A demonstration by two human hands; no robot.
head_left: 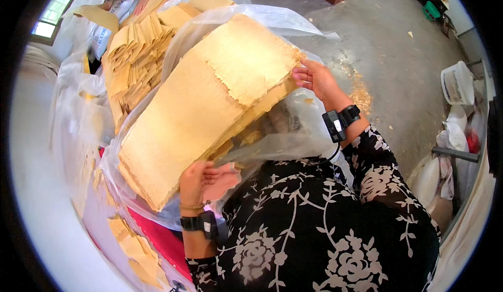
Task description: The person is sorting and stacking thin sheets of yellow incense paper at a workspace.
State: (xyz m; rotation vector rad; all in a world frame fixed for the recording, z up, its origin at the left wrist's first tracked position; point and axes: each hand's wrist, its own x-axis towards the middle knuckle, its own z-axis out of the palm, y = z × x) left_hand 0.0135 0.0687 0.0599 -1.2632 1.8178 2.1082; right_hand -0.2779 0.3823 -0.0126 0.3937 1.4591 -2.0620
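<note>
Before me lies a stack of thick, yellowish fibrous sheets [177,123], resembling handmade paper, on clear plastic sheeting. A shorter sheet with a ragged edge [247,56] covers its far right end. My right hand [316,79] touches the far right corner of the stack, fingertips against the edge; whether they pinch a sheet is unclear. My left hand [197,180] is at the near long edge, its fingers curled and partly overlapping a pinkish patch. Any grip there is hidden. Both wrists carry black strapped devices.
Folded yellowish sheets [137,64] are heaped beyond the stack at left. Another person's hand [143,3] rests near them. Loose pieces [137,252] lie at lower left. Shavings [359,95] litter the concrete floor at right, with a white bucket [457,83] farther over.
</note>
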